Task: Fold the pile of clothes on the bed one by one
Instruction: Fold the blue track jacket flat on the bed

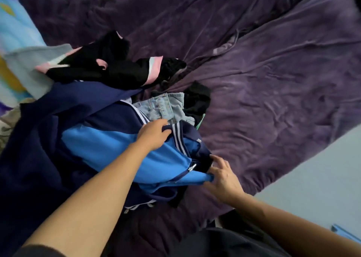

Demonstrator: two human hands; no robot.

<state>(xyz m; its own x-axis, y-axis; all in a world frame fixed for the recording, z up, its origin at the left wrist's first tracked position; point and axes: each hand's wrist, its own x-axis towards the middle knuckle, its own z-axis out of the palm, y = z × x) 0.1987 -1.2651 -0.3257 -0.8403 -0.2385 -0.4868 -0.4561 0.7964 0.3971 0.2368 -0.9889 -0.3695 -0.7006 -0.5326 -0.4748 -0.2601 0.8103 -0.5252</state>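
A navy and bright blue track jacket (101,143) with white stripes and a zipper lies on top of the pile, on the purple bed cover (273,90). My left hand (154,134) grips its striped shoulder, with the fingers curled over the fabric. My right hand (222,175) pinches the jacket's dark collar edge near the zipper pull. Under the jacket lie light denim jeans (166,105) and a black garment (197,100). A black piece with pink trim (109,67) sits further back, beside a pale blue cloth (31,61).
A colourful patterned sheet (13,32) runs along the left edge. Pale floor (312,188) shows at the lower right beside the bed's edge. The purple cover spreads wrinkled across the right and far side.
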